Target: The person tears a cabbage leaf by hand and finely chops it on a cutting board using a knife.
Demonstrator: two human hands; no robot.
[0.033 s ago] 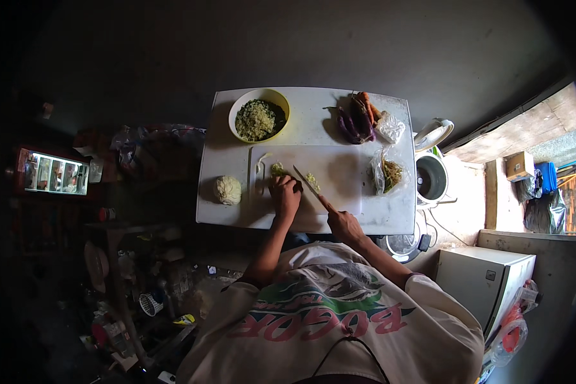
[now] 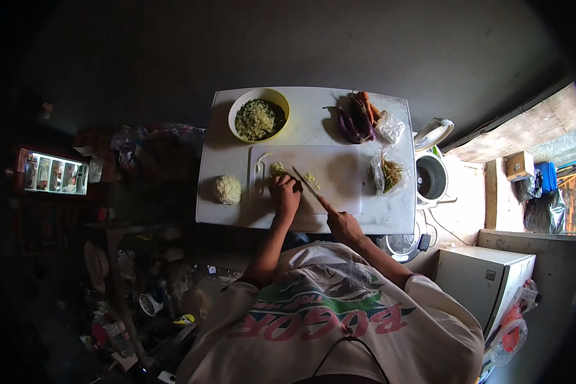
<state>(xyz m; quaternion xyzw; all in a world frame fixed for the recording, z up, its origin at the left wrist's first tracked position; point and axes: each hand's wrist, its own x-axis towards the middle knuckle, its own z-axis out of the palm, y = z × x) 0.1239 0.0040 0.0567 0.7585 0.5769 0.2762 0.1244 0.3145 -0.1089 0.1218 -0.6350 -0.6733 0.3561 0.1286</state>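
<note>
L hand (image 2: 286, 192), fingers bunched, pins green veg (image 2: 277, 169) on cutting bd (image 2: 340, 168), abt 10 o'clock from bd ctr. R hand (image 2: 344, 225), at 5, is wrapped round knife (image 2: 310, 182), tip toward 11, chopped bits (image 2: 312, 180) just beside blade. Off bd: cabbage (image 2: 228, 190) at 9, yellow bowl (image 2: 285, 121) at 11.

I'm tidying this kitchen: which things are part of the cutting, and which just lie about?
Cutting: knife in the right hand; pale green vegetable at the left hand; cutting board; likely the bowl.
Apparently just lying about: eggplants; carrots; bagged greens.
</note>
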